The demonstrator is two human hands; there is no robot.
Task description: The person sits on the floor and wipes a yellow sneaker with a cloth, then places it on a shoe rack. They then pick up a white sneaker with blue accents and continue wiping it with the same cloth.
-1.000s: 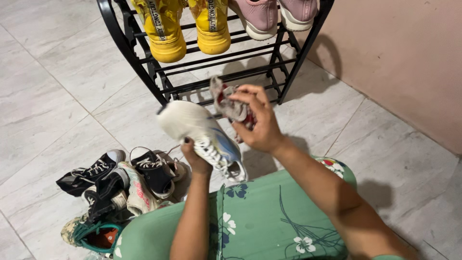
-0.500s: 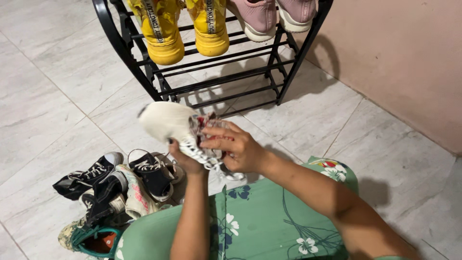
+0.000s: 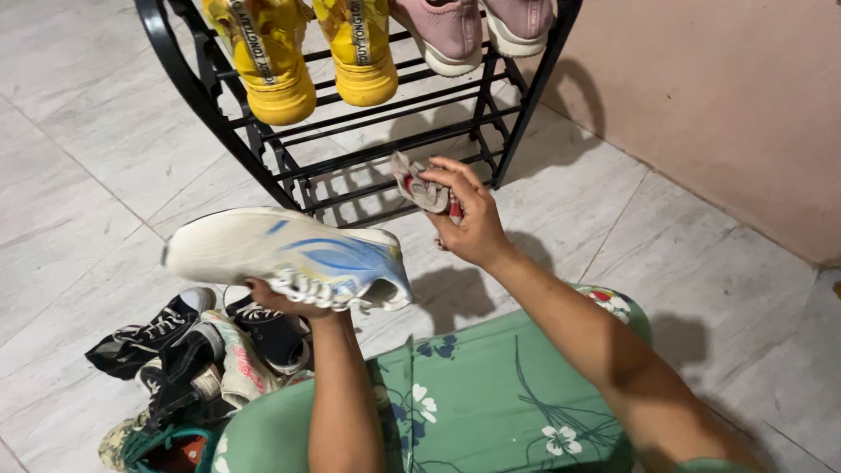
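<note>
Sneaker (image 3: 285, 258), white with blue streaks along its side, lies on its side in the air above the tiled floor (image 3: 88, 175), toe toward the left, held from below by the left hand (image 3: 285, 300), whose fingers curl up round the laced part; only the fingertips and the wrist show beneath the shoe, so the grip is closed on it. The right hand (image 3: 473, 223) is raised just to the right of the sneaker and apart from it, its thumb and fingers pinched shut on a crumpled rag (image 3: 422, 188), grey with red patches, which sticks out toward the rack. That black metal shoe rack (image 3: 289, 166) stands on the floor ahead, near the pink wall (image 3: 727, 105); on its upper bars rest a pair of yellow shoes (image 3: 302, 52) at the left and a pair of pink shoes (image 3: 473, 26) at the right, while the lower bars are bare. On the floor at the lower left, under and beside the left forearm, lies a heap of shoes (image 3: 193, 350): black-and-white canvas ones, a pale printed one and a green-lined one at the bottom edge. Green floral cloth (image 3: 491, 403) covers the person's knees at the bottom of the view
</note>
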